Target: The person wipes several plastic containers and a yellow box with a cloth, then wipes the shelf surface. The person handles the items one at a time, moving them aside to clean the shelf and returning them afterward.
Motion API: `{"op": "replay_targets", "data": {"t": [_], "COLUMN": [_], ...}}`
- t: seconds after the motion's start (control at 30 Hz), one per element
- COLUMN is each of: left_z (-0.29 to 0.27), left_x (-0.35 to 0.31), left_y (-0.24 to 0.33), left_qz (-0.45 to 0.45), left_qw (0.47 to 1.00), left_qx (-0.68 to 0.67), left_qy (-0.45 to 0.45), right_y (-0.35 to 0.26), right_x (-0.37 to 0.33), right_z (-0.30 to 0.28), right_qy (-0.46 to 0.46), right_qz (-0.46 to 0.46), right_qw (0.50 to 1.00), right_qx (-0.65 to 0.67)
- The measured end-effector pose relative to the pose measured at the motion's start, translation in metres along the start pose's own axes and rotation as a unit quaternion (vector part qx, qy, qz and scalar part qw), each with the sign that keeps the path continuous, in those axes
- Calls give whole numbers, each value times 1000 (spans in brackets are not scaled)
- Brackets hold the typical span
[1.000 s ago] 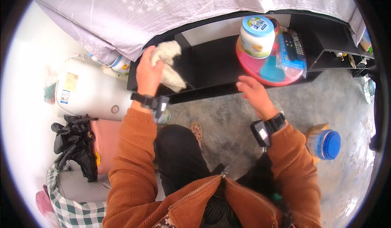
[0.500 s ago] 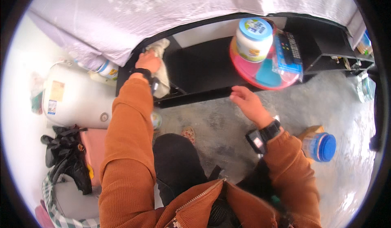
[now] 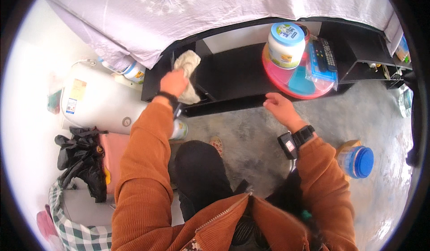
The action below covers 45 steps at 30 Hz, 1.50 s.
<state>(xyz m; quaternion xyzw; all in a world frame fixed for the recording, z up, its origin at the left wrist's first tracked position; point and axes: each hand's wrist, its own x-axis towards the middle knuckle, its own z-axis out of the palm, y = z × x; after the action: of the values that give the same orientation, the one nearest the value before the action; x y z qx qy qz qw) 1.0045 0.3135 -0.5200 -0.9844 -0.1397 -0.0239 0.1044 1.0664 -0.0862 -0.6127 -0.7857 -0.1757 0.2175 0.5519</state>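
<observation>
A cream-coloured cloth (image 3: 191, 62) lies bunched over the left part of the black low cabinet (image 3: 230, 69). My left hand (image 3: 174, 82) is closed on it near its middle, fingers partly hidden. Off the cabinet's front edge, my right hand (image 3: 283, 110) hovers over the floor with loosely bent fingers and nothing in them. Beyond it, a round pink-and-teal tray (image 3: 301, 86) rests on the cabinet. It carries a white tub with a light blue lid (image 3: 286, 49), a black remote control (image 3: 329, 56) and a blue packet in clear plastic (image 3: 321, 72).
A blue-lidded jar (image 3: 360, 161) stands on the floor at the right. On the left are a white tank (image 3: 103, 101), a black bag (image 3: 83, 159) over a pink box (image 3: 118, 154), and a checked cloth (image 3: 78, 233). Another tub (image 3: 180, 129) sits below my left forearm.
My left hand has drawn back toward me along the cloth, and more of the cloth's far end shows. The right hand's fingers are slightly more bent. The view has shifted a little.
</observation>
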Motion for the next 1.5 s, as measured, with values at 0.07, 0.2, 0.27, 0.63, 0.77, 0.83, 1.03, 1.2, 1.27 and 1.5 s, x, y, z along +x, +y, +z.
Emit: {"op": "replay_targets", "data": {"t": [0.07,0.2,0.27,0.63,0.77,0.83,1.03,1.2,1.27,1.5], "left_z": [7,21,22,-13,38,79,100,79,69,-8], "left_x": [-32,-91,-124,-130,-79,-67,-82,-83,-88,-104], "left_y": [-12,-77,-126,-226,-210,-177,-100,-47,-32,-22], "left_qz": [1,-140,-238,-264,-272,-263,-388,-318,-237,-92], "left_qw": [999,988,959,920,934,960,848,862,887,837], "left_qx": [-17,26,37,-179,-178,-91,-312,-374,-385,-532], "left_qy": [28,-65,-148,227,145,29,179,130,98,-88], "right_y": [-2,-7,-8,5,9,10,14,9,4,-12], "right_x": [-2,-8,-12,4,7,4,-3,-4,-7,-27], "right_z": [-2,-7,-8,15,24,25,19,26,28,8], "right_qy": [0,-3,-11,-33,-43,-58,-83,-89,-95,-95], "right_qz": [5,20,19,21,-5,6,-4,-18,-29,-25], "right_qw": [1000,1000,1000,998,998,998,996,995,995,995], "right_qx": [-4,-7,7,42,-35,1,9,-29,-29,-13]}}
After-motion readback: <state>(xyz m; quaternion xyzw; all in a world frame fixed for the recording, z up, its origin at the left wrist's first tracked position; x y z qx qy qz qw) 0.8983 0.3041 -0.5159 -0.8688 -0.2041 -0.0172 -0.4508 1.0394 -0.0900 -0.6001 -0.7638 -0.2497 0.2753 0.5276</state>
